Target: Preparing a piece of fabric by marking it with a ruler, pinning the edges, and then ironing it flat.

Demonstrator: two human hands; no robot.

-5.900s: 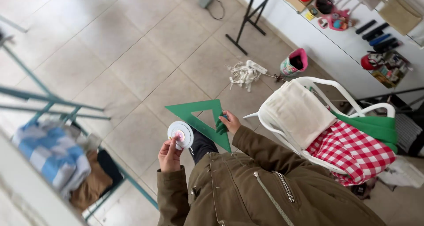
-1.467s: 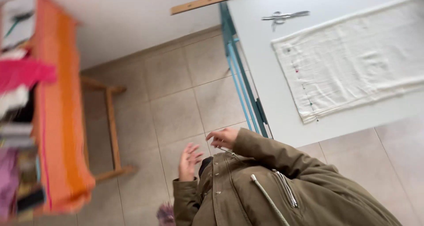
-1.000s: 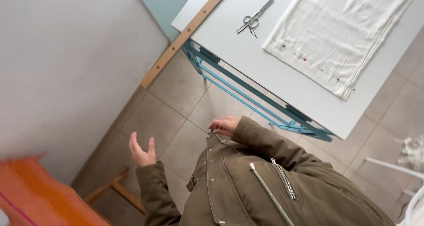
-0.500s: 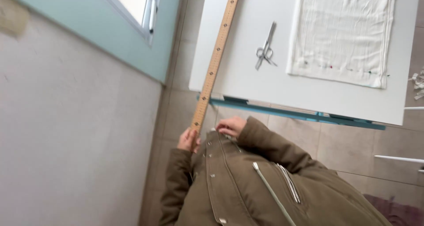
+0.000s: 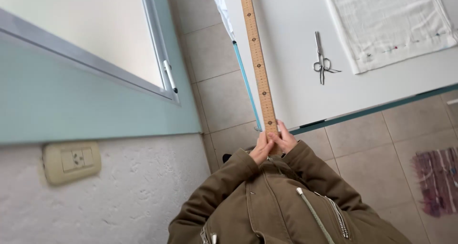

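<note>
Left hand [image 5: 261, 150] and right hand [image 5: 285, 140] are both gripping the wooden ruler [image 5: 257, 58] end at the desk [image 5: 291, 44] near edge; lifting level is advisable, clearing the scissors [image 5: 321, 59].

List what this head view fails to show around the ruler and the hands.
- Wooden ruler: far end cut by the top edge; near end hidden by both hands.
- Left hand, right hand: palms hidden.
- White cloth: cut off at top.
- Scissors: detail too small.

Count: 1 wooden ruler [image 5: 259, 63], 1 pair of scissors [image 5: 321, 60], 1 white cloth [image 5: 389, 20] upper right, 1 wall socket [image 5: 71, 161] lower left, 1 rug [image 5: 439, 179], 2 hands.
</note>
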